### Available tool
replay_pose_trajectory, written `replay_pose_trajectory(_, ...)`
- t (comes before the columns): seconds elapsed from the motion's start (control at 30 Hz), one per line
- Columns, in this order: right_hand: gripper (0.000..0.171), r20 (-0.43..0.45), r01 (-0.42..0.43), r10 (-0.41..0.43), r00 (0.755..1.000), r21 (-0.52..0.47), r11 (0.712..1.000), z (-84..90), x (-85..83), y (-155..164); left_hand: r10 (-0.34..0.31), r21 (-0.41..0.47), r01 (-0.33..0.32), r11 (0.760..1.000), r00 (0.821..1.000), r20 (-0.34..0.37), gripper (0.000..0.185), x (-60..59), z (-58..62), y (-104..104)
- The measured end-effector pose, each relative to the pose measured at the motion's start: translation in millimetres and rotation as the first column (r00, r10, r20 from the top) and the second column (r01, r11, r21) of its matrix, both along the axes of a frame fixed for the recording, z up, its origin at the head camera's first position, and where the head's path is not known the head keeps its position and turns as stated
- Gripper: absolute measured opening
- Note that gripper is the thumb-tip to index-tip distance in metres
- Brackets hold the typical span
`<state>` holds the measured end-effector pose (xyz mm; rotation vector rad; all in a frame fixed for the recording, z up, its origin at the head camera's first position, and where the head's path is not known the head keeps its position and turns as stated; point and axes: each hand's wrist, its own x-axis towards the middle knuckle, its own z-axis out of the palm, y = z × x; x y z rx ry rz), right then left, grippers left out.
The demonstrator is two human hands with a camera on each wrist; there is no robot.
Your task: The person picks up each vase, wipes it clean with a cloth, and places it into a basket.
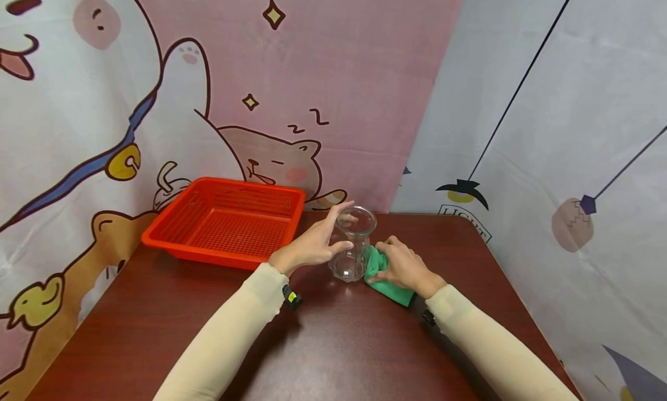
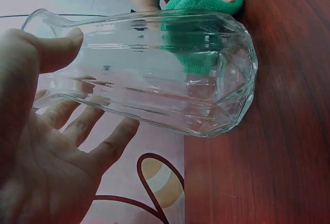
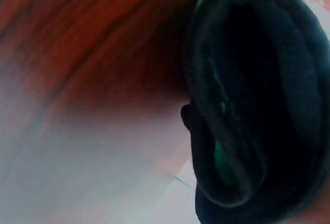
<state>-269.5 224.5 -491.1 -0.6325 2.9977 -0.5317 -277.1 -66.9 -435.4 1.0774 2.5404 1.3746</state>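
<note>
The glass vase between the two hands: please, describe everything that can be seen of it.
The glass vase is transparent and colourless, with a round flared rim, a narrower neck, a body with lengthwise facets and an angular base. It appears empty and roughly upright, on or just above the table. The left hand reaches about its neck, thumb in front and fingers behind; whether it grips is unclear. On the other side, the right hand holds a green cloth, apparently against the glass.

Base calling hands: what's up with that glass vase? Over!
Left hand around neck of glass vase, grip unclear. Right hand gripping green cloth beside it. Vase upright. Red basket off left, not in the way.
</note>
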Motion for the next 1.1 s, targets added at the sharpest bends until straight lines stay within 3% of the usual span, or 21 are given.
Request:
replay_pose_trajectory(0.3,0.093,-0.045,-0.080,0.077,0.996,-0.084,0.993,-5.0,-1.6,3.5,-0.015,0.006,0.015,1.000,1.000,0.002,0.099,0.0,-0.1,-0.4)
replay_pose_trajectory(0.53,0.092,-0.016,-0.096,0.094,0.995,-0.176,0.980,-4.6,-0.5,6.5,-0.021,0.008,0.021,1.000,1.000,-0.004,0.099,-0.8,-0.2,-1.1)
replay_pose_trajectory(0.9,0.092,-0.013,-0.102,0.102,0.995,-0.231,0.968,-4.1,1.1,11.5,-0.022,0.016,0.022,1.000,1.000,-0.001,0.099,-1.2,-1.9,-0.8)
replay_pose_trajectory(1.1,0.086,0.007,-0.061,0.065,0.998,-0.251,0.966,-6.2,0.4,8.1,-0.024,0.019,0.024,1.000,1.000,-0.007,0.098,-1.9,-2.4,-1.5)
